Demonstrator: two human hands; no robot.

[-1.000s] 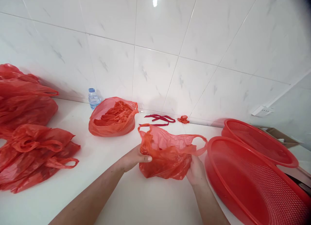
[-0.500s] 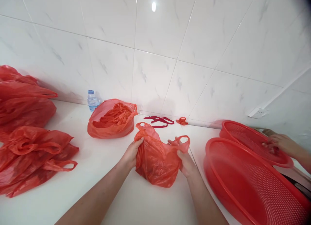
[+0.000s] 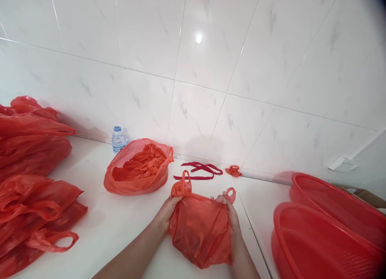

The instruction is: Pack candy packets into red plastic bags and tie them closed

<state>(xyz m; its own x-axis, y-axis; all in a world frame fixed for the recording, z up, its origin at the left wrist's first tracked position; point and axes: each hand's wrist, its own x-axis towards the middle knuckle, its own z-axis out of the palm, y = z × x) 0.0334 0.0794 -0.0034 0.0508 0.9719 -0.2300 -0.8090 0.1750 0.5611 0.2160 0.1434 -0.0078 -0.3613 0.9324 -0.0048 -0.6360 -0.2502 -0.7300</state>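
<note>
I've got the thin crinkly red plastic bag (image 3: 200,230) held over the white desk (image 3: 120,226), front centre. Left hand (image 3: 166,214) & right hand (image 3: 232,218) both closed on its top corners by the handles. Looks light, floppy, slippery; best gripped at the handle loops.

no readable text, water bottle (image 3: 118,138) label too small and blurred to read

Bright, glare on wall tiles (image 3: 198,38), corners vignetted.
</note>
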